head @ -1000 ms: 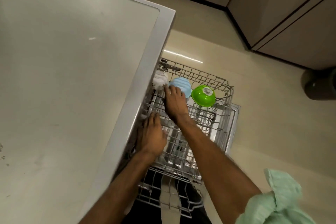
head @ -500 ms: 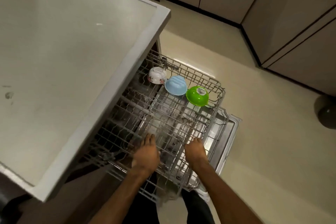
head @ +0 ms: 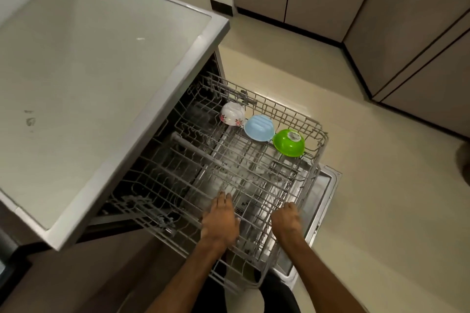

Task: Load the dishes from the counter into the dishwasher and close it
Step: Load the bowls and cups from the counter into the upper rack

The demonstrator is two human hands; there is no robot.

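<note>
In the head view, the wire dishwasher rack (head: 254,173) is pulled well out from under the worktop (head: 101,84) and hangs over the lowered dishwasher door (head: 328,185). Three bowls sit upside down in a row along the rack's far side: a white floral bowl (head: 232,114) nearest the cabinet end of the rack, a blue bowl (head: 259,127) in the middle and touching the next one, and a green bowl (head: 288,143) at the rack's outer corner.

The left hand (head: 220,218) lies flat on the rack's near wires, with its fingers nearly straight and nothing gripped. The right hand (head: 286,218) is at the rack's outer front rim. Its fingers are curled down over the top wire and seem to hold it.

The rack looks stiff but light, and it probably rolls easily on its side rails. The best hold is likely the front rim, with both hands spread apart so it runs straight. The floral bowl looks like ceramic and could chip. The blue and green ones look like plastic and are light enough to hop off the tines if the rack is shoved hard, so a steady, even push suits them best.
</note>
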